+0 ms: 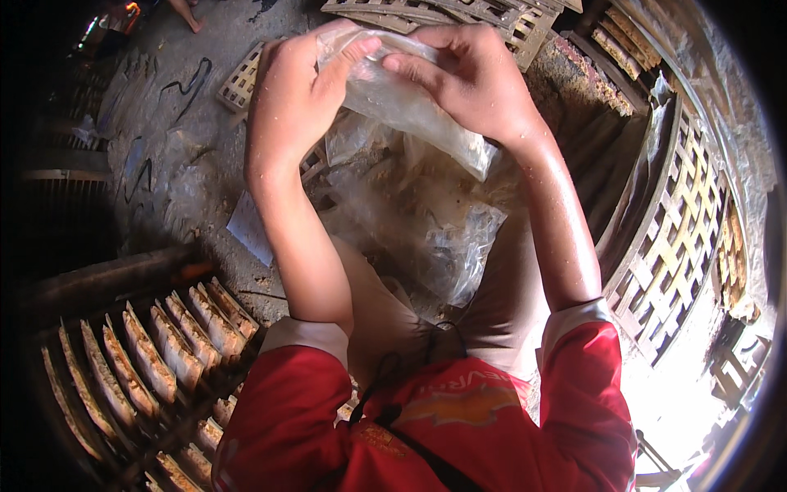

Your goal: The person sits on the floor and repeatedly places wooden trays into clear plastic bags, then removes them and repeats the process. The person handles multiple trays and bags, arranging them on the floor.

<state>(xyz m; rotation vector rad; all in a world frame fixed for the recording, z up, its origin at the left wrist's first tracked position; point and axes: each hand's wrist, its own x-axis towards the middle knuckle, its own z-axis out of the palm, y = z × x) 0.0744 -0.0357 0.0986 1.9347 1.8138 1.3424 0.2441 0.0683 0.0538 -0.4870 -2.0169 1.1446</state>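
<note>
Closest in, on the left, stood rows of pale slats (152, 361) with crumbly brown faces, right by the person's red sleeve (287, 394), so a careless elbow could've clipped them. Between the legs (508, 287) lay loose clear plastic (471, 254), easy to snag or mix up with whatever got dropped on it. A woven bamboo panel (672, 221) stood off to the right. Farther out, above that heap, was the clear plastic bag (402, 102), held in both hands: left hand (295, 82) closed on its left end, thumb on top, right hand (484, 86) curled at its upper edge, thumb pressing in. Couldn't see most fingers behind it. Skin looked wet, so a slip seemed possible, and tugging too hard might've torn that thin film. Way far left: somebody's bare foot (194, 21).
</note>
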